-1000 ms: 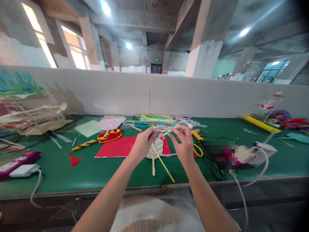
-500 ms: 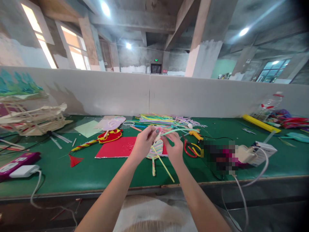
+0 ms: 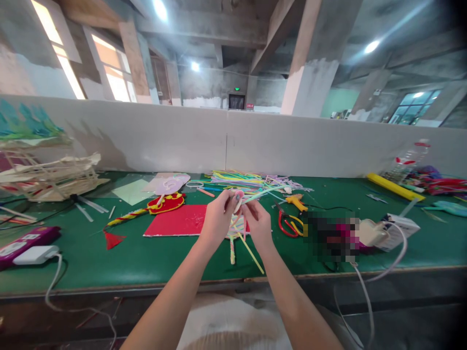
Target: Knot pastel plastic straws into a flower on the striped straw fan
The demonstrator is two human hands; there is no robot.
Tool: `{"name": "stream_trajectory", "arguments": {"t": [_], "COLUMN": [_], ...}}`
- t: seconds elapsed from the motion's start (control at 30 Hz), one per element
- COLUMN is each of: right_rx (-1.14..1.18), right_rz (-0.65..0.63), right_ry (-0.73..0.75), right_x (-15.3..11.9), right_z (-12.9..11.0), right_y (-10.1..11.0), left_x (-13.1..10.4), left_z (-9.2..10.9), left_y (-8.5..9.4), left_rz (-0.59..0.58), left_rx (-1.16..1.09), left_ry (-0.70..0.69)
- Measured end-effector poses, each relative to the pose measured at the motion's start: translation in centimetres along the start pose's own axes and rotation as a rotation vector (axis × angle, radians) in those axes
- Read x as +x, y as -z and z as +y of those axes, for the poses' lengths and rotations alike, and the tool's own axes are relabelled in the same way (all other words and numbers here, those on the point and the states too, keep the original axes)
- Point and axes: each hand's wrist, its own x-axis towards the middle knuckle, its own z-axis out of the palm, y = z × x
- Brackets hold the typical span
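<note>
My left hand (image 3: 218, 216) is closed on a small pink piece (image 3: 239, 194) above the middle of the green table. Close beside it, my right hand (image 3: 257, 218) pinches the pipe cleaners that run from this piece, among them a pale green one (image 3: 266, 192) pointing up to the right. Below the hands lies a striped round fan shape with a twisted handle (image 3: 232, 253), its upper part hidden by my fingers. A yellow pipe cleaner (image 3: 252, 254) slants down across it. The red board (image 3: 175, 221) lies partly under the fan.
Red-handled pliers (image 3: 286, 224) and a yellow-orange tool (image 3: 296, 201) lie right of my hands. Pipe cleaners (image 3: 237, 181) are heaped behind. A red and yellow tasselled fan (image 3: 166, 203) is left, a power strip (image 3: 31, 245) far left, and a bottle (image 3: 412, 158) back right.
My right hand has moved slightly left and closer to my left hand. The pale green pipe cleaner points up more steeply, and a pink strand now hangs between the hands.
</note>
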Motion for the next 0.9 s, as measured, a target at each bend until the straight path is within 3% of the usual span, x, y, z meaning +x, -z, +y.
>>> {"name": "stream_trajectory", "arguments": {"t": [0.23,0.43,0.9], "right_rx": [0.155,0.034,-0.082], "right_rz": [0.013,0.096,0.083], "right_ry": [-0.086,-0.185,-0.161], "right_x": [0.1,0.0,1.0], "right_z": [-0.4,-0.4,1.6], "right_y": [-0.4,-0.8,0.2], "left_x": [0.1,-0.4,-0.2], "left_z": [0.3,-0.2,-1.4], "left_y": [0.0,-0.7,-1.3], "left_rz": [0.04,0.039,0.003], "left_rx": [0.066,0.132,0.173], "left_ry": [-0.021,-0.027,-0.048]}}
